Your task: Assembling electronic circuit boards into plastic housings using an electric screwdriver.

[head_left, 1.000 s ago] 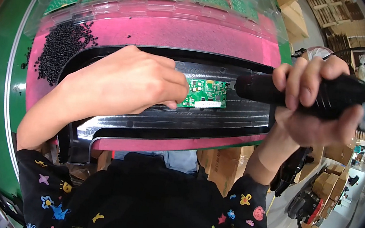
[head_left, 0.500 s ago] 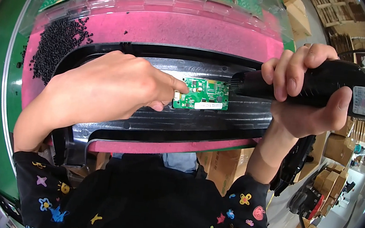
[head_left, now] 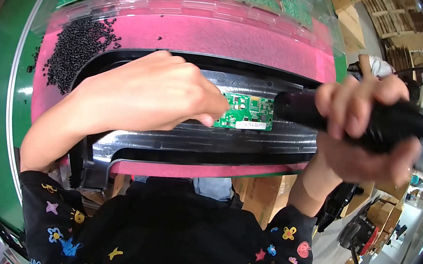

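Observation:
A green circuit board (head_left: 243, 110) with a white label lies in the long black plastic housing (head_left: 178, 145). My left hand (head_left: 148, 90) reaches over the housing from the left, its fingers curled and its fingertips on the board's left end. A black electric screwdriver (head_left: 298, 110) lies in the grip of my right hand (head_left: 350, 109), which is blurred. The nose of the tool is over the board's right end, and its tip is hard to make out.
Small black screws (head_left: 76, 52) are heaped on the pink mat (head_left: 222, 41) at the left. Clear plastic trays (head_left: 200, 5) at the back hold several green boards. Cardboard boxes (head_left: 267, 194) stand below the mat's front edge, and more are at the far right.
The screwdriver has tilted, its rear end swinging lower and away to the right. The left hand's fingertips cover more of the board's left end. The whole view has shifted slightly.

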The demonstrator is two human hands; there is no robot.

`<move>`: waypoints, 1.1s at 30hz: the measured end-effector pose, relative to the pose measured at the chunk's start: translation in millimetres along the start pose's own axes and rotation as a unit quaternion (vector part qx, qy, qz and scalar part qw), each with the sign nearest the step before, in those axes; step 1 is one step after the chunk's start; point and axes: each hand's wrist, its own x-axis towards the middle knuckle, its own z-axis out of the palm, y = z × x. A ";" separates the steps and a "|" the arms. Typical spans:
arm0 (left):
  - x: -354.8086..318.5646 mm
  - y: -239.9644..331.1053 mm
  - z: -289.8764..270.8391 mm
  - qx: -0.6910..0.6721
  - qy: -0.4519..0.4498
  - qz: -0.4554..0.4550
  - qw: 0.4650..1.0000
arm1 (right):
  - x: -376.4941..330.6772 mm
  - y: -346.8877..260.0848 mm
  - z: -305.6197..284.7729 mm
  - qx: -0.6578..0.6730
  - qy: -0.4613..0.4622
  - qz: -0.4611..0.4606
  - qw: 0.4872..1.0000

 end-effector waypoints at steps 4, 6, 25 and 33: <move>7.5 -1.1 1.4 -0.030 0.109 0.077 0.991 | -7.9 -28.9 32.1 0.050 0.053 -0.103 0.992; 6.8 -0.9 2.5 -0.028 0.134 0.084 0.987 | -7.4 -30.2 37.8 0.079 0.028 -0.134 0.987; 4.6 -1.7 3.2 -0.002 0.045 -0.081 0.996 | 9.7 -2.7 27.6 -0.021 -0.116 -0.050 0.992; 4.2 4.2 3.2 -0.010 0.036 -0.155 0.987 | 8.1 33.0 23.1 -0.024 -0.041 -0.041 0.998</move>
